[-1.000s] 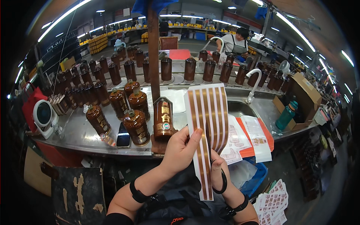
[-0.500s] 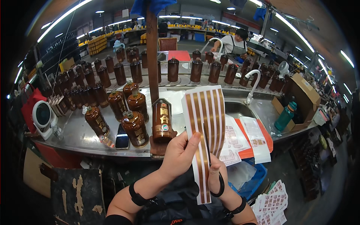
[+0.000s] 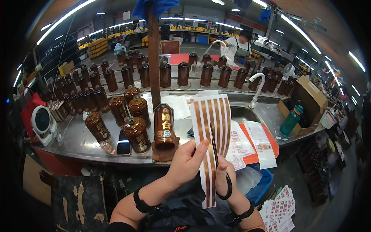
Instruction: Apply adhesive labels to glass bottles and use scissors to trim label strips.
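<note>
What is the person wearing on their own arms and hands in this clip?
Both hands are bare, with no gloves. The left hand has a black strap around its wrist, like a watch band or wrist tracker. The right hand has a similar black band on its wrist. Both forearms are uncovered, no sleeves showing.

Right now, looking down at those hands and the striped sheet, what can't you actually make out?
- Scissors, head view: blades lie against the striped sheet, so how far the cut runs is unclear.
- Right hand: mostly hidden behind the sheet.
- Left hand: its fingers are behind the sheet.
- Upright brown bottle: its top is covered by the wooden post.
</note>
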The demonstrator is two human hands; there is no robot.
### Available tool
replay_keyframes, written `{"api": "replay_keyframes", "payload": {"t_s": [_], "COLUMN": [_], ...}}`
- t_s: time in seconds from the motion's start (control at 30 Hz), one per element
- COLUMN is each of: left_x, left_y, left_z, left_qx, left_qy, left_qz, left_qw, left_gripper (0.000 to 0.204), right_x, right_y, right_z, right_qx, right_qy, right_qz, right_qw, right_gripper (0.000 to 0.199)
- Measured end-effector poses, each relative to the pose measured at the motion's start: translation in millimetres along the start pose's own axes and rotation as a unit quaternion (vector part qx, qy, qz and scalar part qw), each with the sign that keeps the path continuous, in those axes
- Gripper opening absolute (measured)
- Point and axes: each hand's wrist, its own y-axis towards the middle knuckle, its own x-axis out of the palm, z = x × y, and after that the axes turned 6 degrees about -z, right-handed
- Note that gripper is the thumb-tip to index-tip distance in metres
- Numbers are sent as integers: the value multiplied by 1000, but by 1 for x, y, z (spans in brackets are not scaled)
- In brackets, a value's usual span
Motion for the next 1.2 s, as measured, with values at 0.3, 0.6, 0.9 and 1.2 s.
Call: {"api": "replay_keyframes", "payload": {"t_s": [0.3,0.6,0.9,1.2], "left_x": [3,2,0,34], "left_y": [-6,0,36,155], "left_z": [-6,-13,-22,-4], "left_qx": [-47,-46,-45,-128], "left_qy": [-54,-36,90,-75], "left_qz": [-23,-31,-75,-177], "left_qw": [997,998,992,973], "left_gripper": [31,31,34,43], "right_x": [-7,-4,-27,-117], "right_y": [4,8,43,120], "right_z": [-1,0,7,7], "right_qx": [-35,-17,-49,-46], "right_qy": [-18,-4,-12,-7], "right_qz": [10,35,65,89], "right_qw": [999,999,997,995], "right_gripper": [83,80,77,82]}}
